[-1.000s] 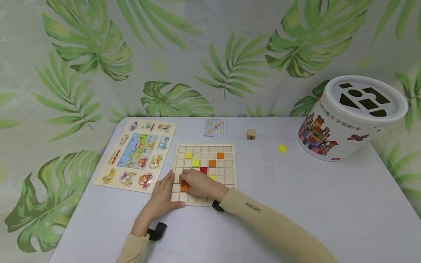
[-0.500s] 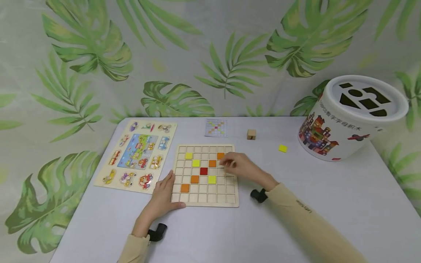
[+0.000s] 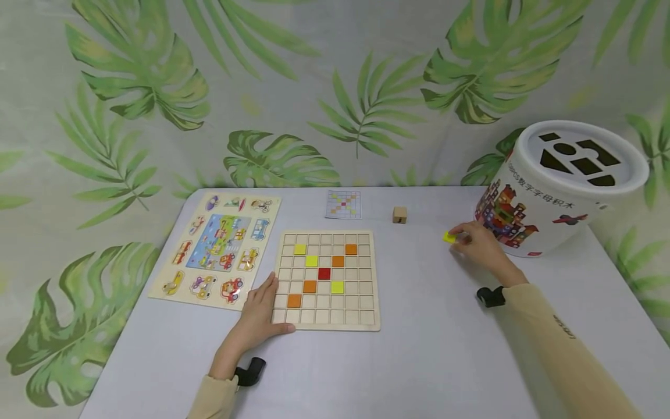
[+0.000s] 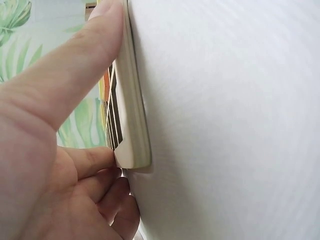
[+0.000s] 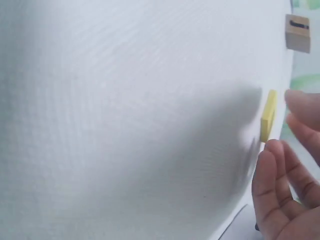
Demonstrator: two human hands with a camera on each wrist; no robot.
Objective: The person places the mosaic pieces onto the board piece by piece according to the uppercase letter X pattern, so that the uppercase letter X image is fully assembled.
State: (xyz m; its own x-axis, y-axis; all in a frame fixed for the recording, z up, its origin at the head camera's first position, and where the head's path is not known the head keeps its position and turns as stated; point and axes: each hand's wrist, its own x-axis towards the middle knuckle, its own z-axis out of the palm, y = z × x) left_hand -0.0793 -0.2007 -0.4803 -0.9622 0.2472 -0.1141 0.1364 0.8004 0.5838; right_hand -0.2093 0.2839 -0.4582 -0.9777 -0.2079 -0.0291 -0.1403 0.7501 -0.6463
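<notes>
A wooden grid board lies on the table, with yellow, orange and one red square tiles set in some cells. My left hand rests at its near left corner, thumb along the front edge and fingers beside the left edge. In the left wrist view the thumb lies against the board's rim. Far to the right, my right hand is at a loose yellow tile. The right wrist view shows its thumb and fingers spread apart close to the yellow tile.
A printed pattern card and a small wooden cube lie behind the board. A vehicle picture puzzle is at the left. The large white bucket with a shape-hole lid stands behind my right hand.
My right hand has moved from over the board rightward to the loose yellow tile, uncovering the orange tiles at the board's lower left. My left hand has stayed at the corner.
</notes>
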